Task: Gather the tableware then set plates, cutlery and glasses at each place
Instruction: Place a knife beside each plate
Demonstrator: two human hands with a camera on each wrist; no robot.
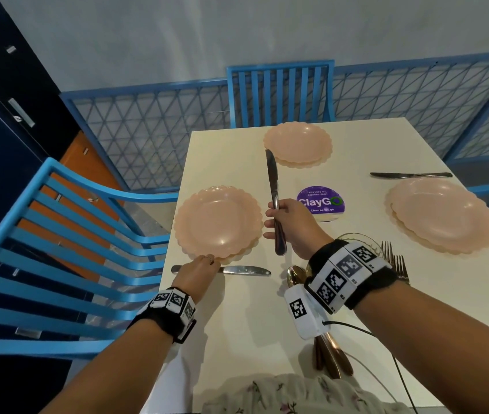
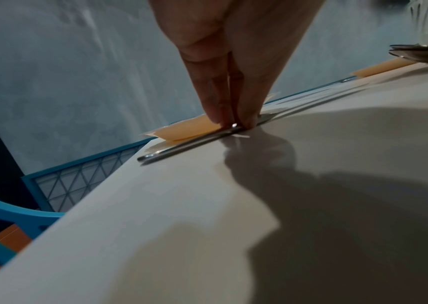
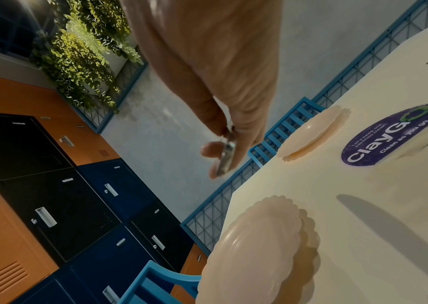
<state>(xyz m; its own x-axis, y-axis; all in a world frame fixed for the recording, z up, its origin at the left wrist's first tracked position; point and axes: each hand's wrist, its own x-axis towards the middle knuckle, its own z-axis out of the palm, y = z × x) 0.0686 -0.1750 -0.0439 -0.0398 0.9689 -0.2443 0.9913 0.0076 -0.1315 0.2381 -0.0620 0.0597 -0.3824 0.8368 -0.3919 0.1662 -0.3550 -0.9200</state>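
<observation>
Three pink scalloped plates sit on the cream table [image 1: 237, 318]: one at the left [image 1: 219, 222], one at the far end [image 1: 297, 143], one at the right [image 1: 443, 215]. My right hand [image 1: 276, 213] grips a table knife [image 1: 272, 180] above the table, blade pointing away, between the left plate and a purple sticker [image 1: 320, 201]. My left hand [image 1: 204, 261] pinches a second knife [image 1: 243, 270] lying flat just in front of the left plate; its fingertips [image 2: 249, 121] meet on the steel [image 2: 181, 148]. A third knife [image 1: 410, 175] lies behind the right plate.
Spoons [image 1: 295, 274], forks [image 1: 395, 261] and a clear glass [image 1: 356, 237] lie partly hidden under my right wrist. Blue slatted chairs stand at the left [image 1: 58, 249] and far end [image 1: 279, 91]. A blue mesh railing [image 1: 147, 130] and lockers [image 3: 52, 205] lie beyond the table edge.
</observation>
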